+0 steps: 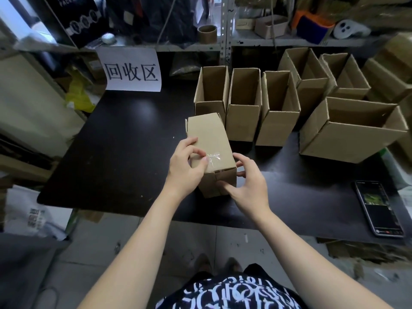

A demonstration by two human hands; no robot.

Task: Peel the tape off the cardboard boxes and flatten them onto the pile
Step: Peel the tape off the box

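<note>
**A:** Where is the box you are working on?

**B:** The closed box (211,134) lies on its side on the black table (122,141), near the front edge, just ahead of me; its far end sits just beside the nearest of the open boxes (244,103), which stand upright in a row behind it.

**A:** And the tape?

**B:** A crumpled strip of clear tape (213,158) sits on the top face, close to the near end; part of it looks lifted, though I cannot tell how much still sticks.

**A:** What are your hands doing?

**B:** My left hand (187,166) rests on the box's left top edge; its thumb and forefinger are curled together, pinching at the edge of the tape. My right hand (247,186) grasps the near right corner; the thumb presses the end face, the fingers wrap round the right side.

**A:** Anything else on the table?

**B:** A phone (379,208) lies flat at the right, well apart from the box; a white paper sign (131,70) hangs from the shelf at the back.
</note>
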